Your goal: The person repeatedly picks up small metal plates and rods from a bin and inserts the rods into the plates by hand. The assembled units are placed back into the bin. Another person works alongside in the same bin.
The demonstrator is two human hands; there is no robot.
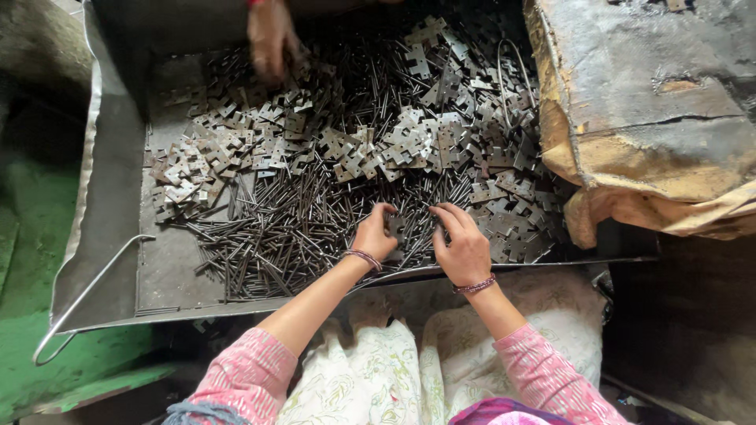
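Note:
A wide metal tray point(110, 236) holds a heap of thin dark metal pins point(299, 228) and several small notched hinge plates point(378, 145). My left hand point(375, 234) rests on the pins near the tray's front edge, fingers curled around a small piece between the two hands. My right hand point(463, 245) is just beside it, fingers bent down onto the same spot among pins and plates. What each hand grips is too small to make out clearly. Both wrists wear thin bangles, and pink sleeves cover my forearms.
Another person's hand point(270, 38) reaches into the plates at the tray's far side. A worn, stained sack-like bundle point(646, 118) sits at the right. A wire handle point(87, 299) sticks out at the tray's front left. Green floor point(31, 236) lies on the left.

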